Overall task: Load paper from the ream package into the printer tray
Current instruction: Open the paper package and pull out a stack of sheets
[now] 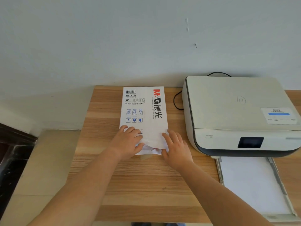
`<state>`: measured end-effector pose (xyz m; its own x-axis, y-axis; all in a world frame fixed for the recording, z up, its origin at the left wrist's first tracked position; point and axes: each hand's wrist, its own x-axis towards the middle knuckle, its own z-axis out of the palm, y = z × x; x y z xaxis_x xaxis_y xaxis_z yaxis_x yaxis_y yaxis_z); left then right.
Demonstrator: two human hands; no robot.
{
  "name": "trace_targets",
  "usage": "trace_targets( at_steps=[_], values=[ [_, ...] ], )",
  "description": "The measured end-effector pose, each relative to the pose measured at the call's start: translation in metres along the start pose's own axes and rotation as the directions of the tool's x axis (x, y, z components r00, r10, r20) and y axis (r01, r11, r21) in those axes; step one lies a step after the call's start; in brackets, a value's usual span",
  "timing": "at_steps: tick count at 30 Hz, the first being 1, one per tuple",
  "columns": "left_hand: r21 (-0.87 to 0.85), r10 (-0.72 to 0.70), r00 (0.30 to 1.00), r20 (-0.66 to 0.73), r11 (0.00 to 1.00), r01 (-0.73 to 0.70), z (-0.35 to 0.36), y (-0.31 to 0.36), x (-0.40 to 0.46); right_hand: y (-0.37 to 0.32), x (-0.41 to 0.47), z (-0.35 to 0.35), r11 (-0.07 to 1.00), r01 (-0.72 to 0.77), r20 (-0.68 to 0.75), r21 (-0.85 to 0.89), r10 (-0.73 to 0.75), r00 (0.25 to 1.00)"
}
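A white ream package [145,111] with red and black lettering lies flat on the wooden table [143,180], its torn near end facing me. My left hand [128,141] rests on the package's near left corner, fingers spread, thumb at the crumpled opening. On the near right corner lies my right hand [175,149], its thumb tucked under the wrapper's edge. A white printer [236,115] stands to the right. Its tray [218,170] is pulled out toward me and white paper [250,185] lies in it.
A black cable [176,101] loops on the table between the package and the printer. The table backs onto a pale wall [130,46]. Left of the table is beige floor [40,168] and a dark piece of furniture [11,152].
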<state>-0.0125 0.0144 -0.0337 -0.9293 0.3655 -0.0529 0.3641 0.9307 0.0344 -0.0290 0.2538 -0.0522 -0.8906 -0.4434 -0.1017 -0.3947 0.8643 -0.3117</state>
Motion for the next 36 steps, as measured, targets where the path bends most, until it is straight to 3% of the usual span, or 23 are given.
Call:
trace_targets(
  at_steps=[14,21,25,30,36],
  values=[
    [-0.064,-0.117,0.988,-0.098,0.992,0.111,-0.015,0.001,0.008,-0.018,0.025,-0.021,0.999,0.031,-0.076,-0.031,-0.034,0.997],
    [-0.137,-0.035,0.931,-0.364,0.990,-0.017,-0.019,0.002,-0.002,-0.025,0.039,-0.026,0.999,0.022,-0.109,-0.028,-0.025,0.994],
    [-0.151,0.022,0.909,-0.416,0.984,-0.093,-0.013,0.010,-0.013,-0.023,0.042,-0.026,1.000,0.004,-0.104,-0.023,-0.007,0.995],
    [-0.121,0.019,0.914,-0.406,0.990,-0.075,0.000,0.025,-0.028,-0.022,0.044,-0.026,1.000,-0.016,-0.095,-0.006,0.015,0.995],
    [-0.169,-0.132,0.984,-0.121,0.979,0.111,0.008,0.042,-0.029,-0.021,0.044,-0.028,1.000,-0.012,-0.092,-0.005,0.012,0.996]
  ],
)
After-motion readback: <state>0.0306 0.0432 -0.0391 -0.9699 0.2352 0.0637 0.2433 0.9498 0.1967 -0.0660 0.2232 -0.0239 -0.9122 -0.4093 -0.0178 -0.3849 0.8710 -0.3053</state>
